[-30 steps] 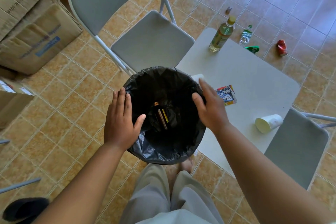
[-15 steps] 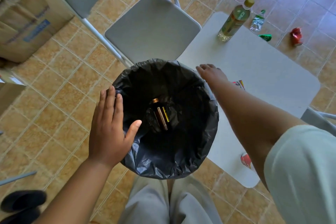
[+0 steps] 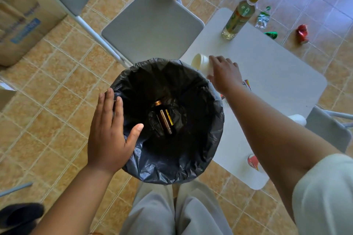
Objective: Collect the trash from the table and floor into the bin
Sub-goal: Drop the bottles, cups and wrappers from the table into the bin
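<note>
The bin (image 3: 215, 120), lined with a black bag, stands on the tiled floor (image 3: 57, 86) against the near corner of the tabletop (image 3: 267, 74). We cannot tell whether its rim touches that corner. The bin mouth lies open between both hands.

The left hand (image 3: 108, 131) rests on the left rim, fingers straight and together, thumb spread inward. The right hand (image 3: 225, 74) is at the far-right rim, its fingers clamped round a white cup (image 3: 199, 61). The cup lies tilted just beside the rim, over the tabletop corner.

Half a second earlier the right hand reached past the rim with no cup visible in it. The left hand keeps its place.

A brown bottle (image 3: 164, 118) lies at the bottom of the bin. The tabletop carries:
- an upright bottle of yellow liquid (image 3: 238, 17);
- a printed wrapper (image 3: 247, 84), mostly hidden by the right wrist;
- a second white cup (image 3: 297, 119) behind the forearm;
- a red-and-white item (image 3: 253, 161) near the edge.

Beyond the far edge, a crushed clear bottle (image 3: 263, 18), a green scrap (image 3: 271, 34) and a crushed red can (image 3: 302, 33) lie on the floor. A grey chair (image 3: 152, 23) stands beside the bin, with a cardboard box (image 3: 23, 25) at far left.
</note>
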A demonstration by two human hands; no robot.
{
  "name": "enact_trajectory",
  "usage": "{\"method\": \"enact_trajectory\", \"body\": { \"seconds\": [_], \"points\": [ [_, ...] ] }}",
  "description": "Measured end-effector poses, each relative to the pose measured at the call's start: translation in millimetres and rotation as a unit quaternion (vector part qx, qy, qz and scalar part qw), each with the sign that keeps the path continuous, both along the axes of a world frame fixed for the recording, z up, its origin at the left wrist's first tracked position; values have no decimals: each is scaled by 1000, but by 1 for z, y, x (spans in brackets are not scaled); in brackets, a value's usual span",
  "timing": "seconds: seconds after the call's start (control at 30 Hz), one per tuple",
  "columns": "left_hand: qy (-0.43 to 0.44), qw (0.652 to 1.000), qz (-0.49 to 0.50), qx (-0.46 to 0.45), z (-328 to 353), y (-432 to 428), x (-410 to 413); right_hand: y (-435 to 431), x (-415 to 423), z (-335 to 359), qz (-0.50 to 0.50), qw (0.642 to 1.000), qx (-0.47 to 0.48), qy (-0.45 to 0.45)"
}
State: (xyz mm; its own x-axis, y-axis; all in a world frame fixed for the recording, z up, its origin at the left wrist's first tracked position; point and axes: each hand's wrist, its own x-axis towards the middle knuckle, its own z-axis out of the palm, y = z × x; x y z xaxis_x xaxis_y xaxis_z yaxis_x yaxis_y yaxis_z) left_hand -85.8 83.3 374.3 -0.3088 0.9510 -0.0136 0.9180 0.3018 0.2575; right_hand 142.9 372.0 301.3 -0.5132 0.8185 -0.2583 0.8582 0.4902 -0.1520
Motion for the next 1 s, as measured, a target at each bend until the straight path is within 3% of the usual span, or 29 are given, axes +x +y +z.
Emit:
{"method": "enact_trajectory", "body": {
  "seconds": [0.1, 0.2, 0.27, 0.33, 0.4, 0.47, 0.57, 0.63, 0.73, 0.87, 1.0],
  "points": [
    [5, 1000, -1, -6, 1, 0, 0, -10, 12, 51, -74, 991, 49, 100],
    [6, 1000, 1, -18, -1, 2, 0, -30, 19, 102, -140, 951, 91, 260],
    [3, 1000, 4, -21, 3, 2, 2, -58, 18, 135, -152, 919, 112, 345],
    [-5, 1000, 2, -24, 6, 5, 5, -90, 13, 152, -135, 912, 102, 374],
    [-8, 1000, -4, -26, 7, 10, 9, -122, 7, 153, -110, 933, 45, 339],
    [-5, 1000, -7, -30, 8, 15, 14, -147, 3, 140, -73, 966, 0, 246],
    [-2, 999, -8, -35, 8, 23, 20, -169, 6, 111, -35, 996, 23, 84],
    [-1, 999, -12, -33, 8, 27, 25, -175, 11, 98, -39, 998, 48, 31],
    [1, 999, -17, -27, 7, 31, 29, -176, 18, 89, -46, 995, 83, 33],
    [2, 1000, -15, -20, 5, 32, 30, -172, 29, 89, -29, 983, 146, 109],
    [5, 1000, -16, -21, 4, 33, 30, -167, 41, 86, -39, 985, 123, 118]
  ]
}}
